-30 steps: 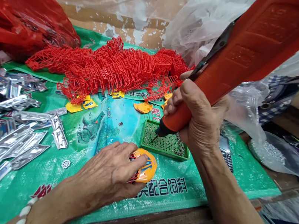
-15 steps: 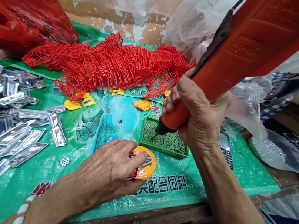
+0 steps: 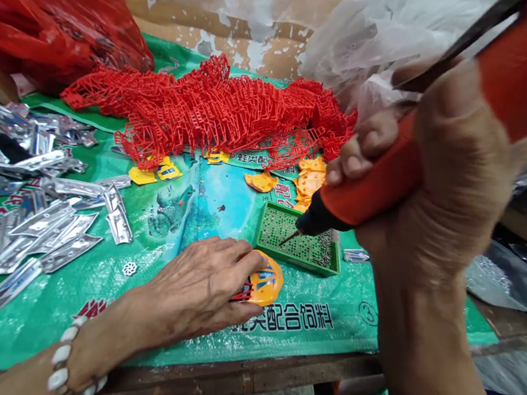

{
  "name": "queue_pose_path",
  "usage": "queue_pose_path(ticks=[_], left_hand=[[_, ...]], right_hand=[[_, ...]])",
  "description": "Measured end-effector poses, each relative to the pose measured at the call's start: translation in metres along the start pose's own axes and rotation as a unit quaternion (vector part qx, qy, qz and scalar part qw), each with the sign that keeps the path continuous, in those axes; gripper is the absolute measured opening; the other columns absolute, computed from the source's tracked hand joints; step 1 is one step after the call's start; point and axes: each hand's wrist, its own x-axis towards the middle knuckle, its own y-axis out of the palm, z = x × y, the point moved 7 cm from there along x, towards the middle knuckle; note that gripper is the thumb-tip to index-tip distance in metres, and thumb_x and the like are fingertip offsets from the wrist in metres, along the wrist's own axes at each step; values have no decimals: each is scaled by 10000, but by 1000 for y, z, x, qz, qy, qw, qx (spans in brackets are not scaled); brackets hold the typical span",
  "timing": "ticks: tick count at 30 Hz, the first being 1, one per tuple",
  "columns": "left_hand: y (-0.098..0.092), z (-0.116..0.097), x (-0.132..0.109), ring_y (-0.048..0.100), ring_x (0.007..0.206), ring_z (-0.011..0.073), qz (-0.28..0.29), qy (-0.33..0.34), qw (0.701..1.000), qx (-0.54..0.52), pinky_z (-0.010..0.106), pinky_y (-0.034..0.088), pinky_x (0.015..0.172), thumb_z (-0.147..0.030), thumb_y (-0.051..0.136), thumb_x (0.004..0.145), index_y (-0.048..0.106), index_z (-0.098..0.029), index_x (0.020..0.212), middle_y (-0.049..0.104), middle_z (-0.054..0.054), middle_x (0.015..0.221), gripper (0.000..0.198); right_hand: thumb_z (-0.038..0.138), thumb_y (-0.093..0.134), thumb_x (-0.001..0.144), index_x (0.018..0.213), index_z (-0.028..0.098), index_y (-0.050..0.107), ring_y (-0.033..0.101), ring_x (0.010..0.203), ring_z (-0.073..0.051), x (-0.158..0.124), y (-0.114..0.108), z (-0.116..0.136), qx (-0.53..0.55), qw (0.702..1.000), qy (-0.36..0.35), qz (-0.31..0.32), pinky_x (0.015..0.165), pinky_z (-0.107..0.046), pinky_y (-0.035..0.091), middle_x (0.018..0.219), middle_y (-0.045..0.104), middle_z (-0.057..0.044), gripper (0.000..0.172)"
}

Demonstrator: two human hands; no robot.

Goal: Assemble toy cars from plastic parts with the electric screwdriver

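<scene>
My left hand (image 3: 212,287) is curled over an orange plastic part (image 3: 267,281) with blue markings and red bars at its near side, pressing it to the green sheet. In my right hand (image 3: 456,162) is a red electric screwdriver (image 3: 380,183), gripped round its body, with the black nose pointing down to the left. Its thin bit reaches over a small green tray (image 3: 298,266) whose perforated plate holds many tiny screws. Loose screws (image 3: 324,251) are heaped at the tray's right end. The tray sits just right of the orange part.
Behind lies a long pile of red plastic frames (image 3: 216,112). Shiny silver parts (image 3: 55,228) are heaped on the left, with a small silver wheel (image 3: 129,269) nearby. Orange pieces (image 3: 310,180) lie behind the tray. A red bag (image 3: 61,36) and clear plastic (image 3: 378,8) stand at the back.
The screwdriver and my right hand have come closer to the camera and shifted right, the bit still over the tray. My left hand keeps hold of the orange part. The view has shifted slightly.
</scene>
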Motion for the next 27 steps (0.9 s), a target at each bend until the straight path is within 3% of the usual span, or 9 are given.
queue_pose_path(ticks=[4, 7, 10, 13, 17, 27], left_hand=[[-2, 1, 2, 649, 998, 250, 3, -9, 1000, -20, 350, 476, 825, -388, 686, 927, 546, -208, 1227, 666, 70, 1161, 376], [-2, 2, 3, 656, 993, 240, 13, -17, 999, -38, 347, 467, 838, -398, 678, 937, 543, -205, 1255, 673, 60, 1160, 396], [0, 3, 2, 643, 1062, 251, 22, -24, 999, -40, 356, 455, 879, -386, 700, 923, 526, -216, 1292, 662, 58, 1212, 441], [2, 4, 0, 626, 1093, 247, 25, -23, 999, -39, 354, 445, 899, -399, 689, 931, 510, -234, 1316, 647, 52, 1240, 455], [3, 4, 0, 631, 1040, 228, 23, -25, 999, -34, 341, 447, 873, -385, 658, 948, 517, -236, 1303, 650, 37, 1200, 410], [1, 3, 1, 628, 997, 227, 23, -24, 999, -22, 344, 448, 842, -367, 682, 931, 542, -223, 1261, 645, 32, 1143, 387]], right_hand=[[375, 714, 824, 779, 209, 723, 495, 486, -108, -6, 3, 9, 5, 999, 47, 4, 421, -276, 423, 583, 539, 42, 172], [293, 742, 779, 816, 229, 707, 469, 468, -110, -14, 2, 8, 9, 994, 109, -20, 421, -277, 423, 558, 533, 57, 82], [206, 738, 732, 830, 221, 667, 451, 452, -122, -20, -1, 6, -2, 988, 145, -56, 399, -276, 411, 523, 516, 67, 122], [266, 783, 729, 713, 209, 632, 453, 450, -109, -22, -4, 8, -5, 990, 133, -51, 402, -269, 416, 527, 508, 65, 163], [407, 813, 753, 548, 176, 552, 490, 459, -83, -24, -8, 7, -6, 992, 125, -28, 441, -254, 442, 549, 506, 58, 404], [541, 795, 740, 691, 205, 679, 490, 420, -88, -25, -10, 4, 16, 998, 67, -1, 409, -263, 439, 559, 525, 51, 358]])
